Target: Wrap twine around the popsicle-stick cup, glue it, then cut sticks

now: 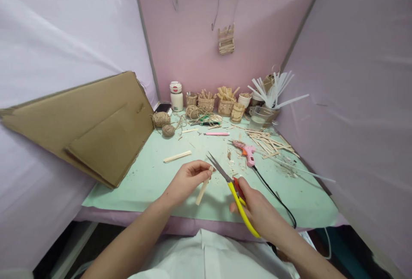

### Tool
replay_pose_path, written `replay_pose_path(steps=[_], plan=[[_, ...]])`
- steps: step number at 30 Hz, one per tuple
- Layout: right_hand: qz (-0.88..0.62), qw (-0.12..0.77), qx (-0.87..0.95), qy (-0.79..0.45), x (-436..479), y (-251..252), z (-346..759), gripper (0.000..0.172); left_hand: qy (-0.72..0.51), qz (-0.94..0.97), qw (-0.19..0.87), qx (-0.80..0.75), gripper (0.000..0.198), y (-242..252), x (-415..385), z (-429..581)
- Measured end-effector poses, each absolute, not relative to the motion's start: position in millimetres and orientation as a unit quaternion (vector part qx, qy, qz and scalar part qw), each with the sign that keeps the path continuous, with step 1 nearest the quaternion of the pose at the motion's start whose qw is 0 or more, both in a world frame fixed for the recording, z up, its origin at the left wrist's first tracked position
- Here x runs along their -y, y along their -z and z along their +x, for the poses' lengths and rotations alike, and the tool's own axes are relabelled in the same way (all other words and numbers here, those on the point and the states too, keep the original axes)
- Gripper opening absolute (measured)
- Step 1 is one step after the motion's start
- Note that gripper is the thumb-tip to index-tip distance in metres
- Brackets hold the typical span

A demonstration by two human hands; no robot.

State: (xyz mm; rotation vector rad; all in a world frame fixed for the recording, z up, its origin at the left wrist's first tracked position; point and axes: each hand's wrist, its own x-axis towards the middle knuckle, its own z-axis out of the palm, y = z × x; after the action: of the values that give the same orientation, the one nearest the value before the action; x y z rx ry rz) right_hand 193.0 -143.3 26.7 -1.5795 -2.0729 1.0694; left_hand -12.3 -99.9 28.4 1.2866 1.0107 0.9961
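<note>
Pinched in my left hand is a flat wooden craft stick, its lower end slanting down over the green tabletop. My right hand grips scissors with yellow and red handles; their slim blades point up and left, slightly parted, close to the stick's upper end but apart from my left fingers. A short stack of craft sticks lies just beyond my left hand. Past the scissors rests a pink hot glue gun, its black cord running back beside my right hand.
Loose sticks are piled at the right. Along the back stand a white bottle, stick-filled baskets and a cup of white glue sticks. Twine balls, a pink cutter and leaning cardboard lie left to centre. A small wooden piece hangs behind.
</note>
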Motion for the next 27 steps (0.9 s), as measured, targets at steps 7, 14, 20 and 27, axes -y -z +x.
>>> replay_pose_path(steps=[7,14,20,27], plan=[[-0.571,0.135,0.736,-0.336,145.8,-28.5,193.1,0.016,-0.405,0.594,0.551,-0.424,0.012,-27.1,99.3,-14.4],[-0.577,0.122,0.736,-0.333,147.8,-30.4,192.0,0.015,-0.397,0.593,0.563,-0.416,0.018,-28.0,100.0,-13.6],[-0.569,0.125,0.743,-0.33,148.2,-25.6,193.0,0.015,-0.398,0.598,0.562,-0.41,0.015,-25.7,99.8,-14.4],[-0.559,0.133,0.74,-0.351,147.8,-22.5,195.4,0.011,-0.396,0.597,0.56,-0.415,0.013,-28.9,99.0,-13.9]])
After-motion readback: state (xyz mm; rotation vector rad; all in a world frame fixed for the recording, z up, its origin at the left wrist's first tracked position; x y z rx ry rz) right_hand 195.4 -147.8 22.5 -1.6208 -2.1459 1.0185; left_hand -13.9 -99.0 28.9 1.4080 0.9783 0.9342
